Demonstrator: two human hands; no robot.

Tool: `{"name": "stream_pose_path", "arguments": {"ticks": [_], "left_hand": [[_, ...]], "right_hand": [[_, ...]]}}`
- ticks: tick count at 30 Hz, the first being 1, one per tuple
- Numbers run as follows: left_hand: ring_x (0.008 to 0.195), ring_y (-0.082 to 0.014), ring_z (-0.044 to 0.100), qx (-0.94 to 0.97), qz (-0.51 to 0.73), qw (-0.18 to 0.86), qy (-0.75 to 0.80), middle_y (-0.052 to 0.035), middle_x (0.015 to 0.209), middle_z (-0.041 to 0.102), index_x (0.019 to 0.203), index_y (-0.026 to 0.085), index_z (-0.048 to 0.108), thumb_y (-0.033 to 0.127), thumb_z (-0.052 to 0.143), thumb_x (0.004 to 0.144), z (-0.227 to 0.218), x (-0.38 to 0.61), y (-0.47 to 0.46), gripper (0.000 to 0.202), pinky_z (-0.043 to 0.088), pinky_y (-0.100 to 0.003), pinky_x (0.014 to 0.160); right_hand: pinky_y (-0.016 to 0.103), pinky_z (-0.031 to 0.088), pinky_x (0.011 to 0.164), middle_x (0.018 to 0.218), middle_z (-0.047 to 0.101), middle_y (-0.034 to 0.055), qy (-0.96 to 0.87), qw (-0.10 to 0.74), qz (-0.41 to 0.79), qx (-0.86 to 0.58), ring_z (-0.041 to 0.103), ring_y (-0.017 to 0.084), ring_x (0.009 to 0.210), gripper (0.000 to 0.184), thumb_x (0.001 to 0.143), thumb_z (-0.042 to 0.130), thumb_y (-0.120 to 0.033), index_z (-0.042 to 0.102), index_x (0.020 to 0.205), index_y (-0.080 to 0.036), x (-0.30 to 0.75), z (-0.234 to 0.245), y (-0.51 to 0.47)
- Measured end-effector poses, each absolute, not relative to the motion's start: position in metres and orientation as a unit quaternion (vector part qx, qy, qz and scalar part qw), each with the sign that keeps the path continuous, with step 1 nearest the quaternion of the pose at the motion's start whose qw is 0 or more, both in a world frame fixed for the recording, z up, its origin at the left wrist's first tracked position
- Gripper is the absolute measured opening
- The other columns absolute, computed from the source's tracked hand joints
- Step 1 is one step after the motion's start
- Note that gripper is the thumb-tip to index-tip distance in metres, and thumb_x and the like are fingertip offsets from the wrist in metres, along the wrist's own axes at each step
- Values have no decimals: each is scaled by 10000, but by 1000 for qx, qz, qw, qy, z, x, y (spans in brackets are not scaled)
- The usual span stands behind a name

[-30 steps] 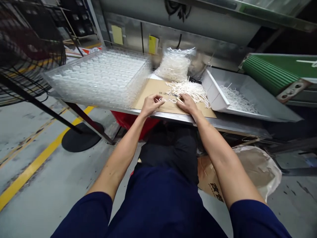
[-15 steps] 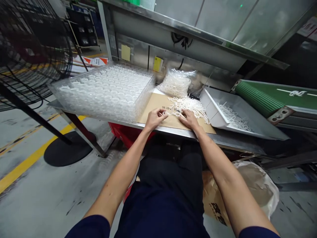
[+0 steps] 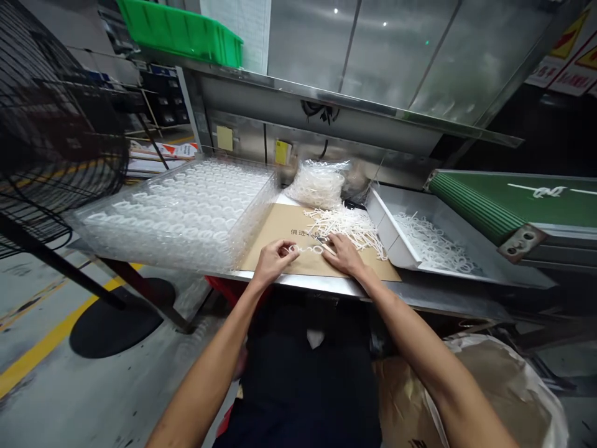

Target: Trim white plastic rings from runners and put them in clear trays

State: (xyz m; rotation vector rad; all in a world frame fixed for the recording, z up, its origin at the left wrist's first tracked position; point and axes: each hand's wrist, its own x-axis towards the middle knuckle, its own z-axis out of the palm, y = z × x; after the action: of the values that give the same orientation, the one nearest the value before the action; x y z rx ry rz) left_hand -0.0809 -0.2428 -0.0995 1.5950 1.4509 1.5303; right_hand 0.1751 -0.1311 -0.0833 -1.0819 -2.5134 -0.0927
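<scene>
My left hand (image 3: 273, 262) pinches a white plastic ring strip (image 3: 305, 249) in its fingertips, flat on a cardboard sheet (image 3: 275, 239) atop the steel surface (image 3: 298, 283); my right hand (image 3: 344, 255) curls just beside it, grip unclear. Loose white strips (image 3: 347, 225) lie beyond.

single head-worn camera, facing forward and down, sits close above the left hand (image 3: 272, 261), right hand (image 3: 342, 256) and steel counter (image 3: 298, 284).
</scene>
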Motion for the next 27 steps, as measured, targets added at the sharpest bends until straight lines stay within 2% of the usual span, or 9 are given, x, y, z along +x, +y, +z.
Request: {"name": "stream_pose_path", "arguments": {"ticks": [10,17,22,27], "left_hand": [[782,-183,670,637,460,200,586,-45,937,737,1058,207,754,384,721,891,-82,-74,-257,245,529,-306,758],[795,-215,676,662,395,187,608,-33,898,721,1048,237,738,349,685,906,-74,-67,-259,188,518,-336,774],[836,-226,680,678,351,194,616,-35,939,711,1155,274,708,370,641,948,-77,-69,-259,237,536,-351,800],[851,-237,692,685,334,210,612,-39,955,713,1170,311,705,403,654,943,-78,-71,-258,250,557,-352,785]], "right_hand": [[473,611,947,1332,678,110,-929,162,2,-331,701,257,1119,340,1031,677,-365,658,1317,-182,178,-57,-124],[476,596,967,1335,675,110,-922,174,22,-344,689,254,1127,321,1037,661,-386,668,1294,-194,168,-60,-121],[491,540,1004,1286,664,123,-919,192,54,-340,639,290,1149,404,980,680,-445,639,1305,-210,172,-64,-123],[530,504,1044,1302,644,161,-920,197,94,-325,593,360,1179,528,893,701,-419,597,1387,-263,176,-62,-124]]}}
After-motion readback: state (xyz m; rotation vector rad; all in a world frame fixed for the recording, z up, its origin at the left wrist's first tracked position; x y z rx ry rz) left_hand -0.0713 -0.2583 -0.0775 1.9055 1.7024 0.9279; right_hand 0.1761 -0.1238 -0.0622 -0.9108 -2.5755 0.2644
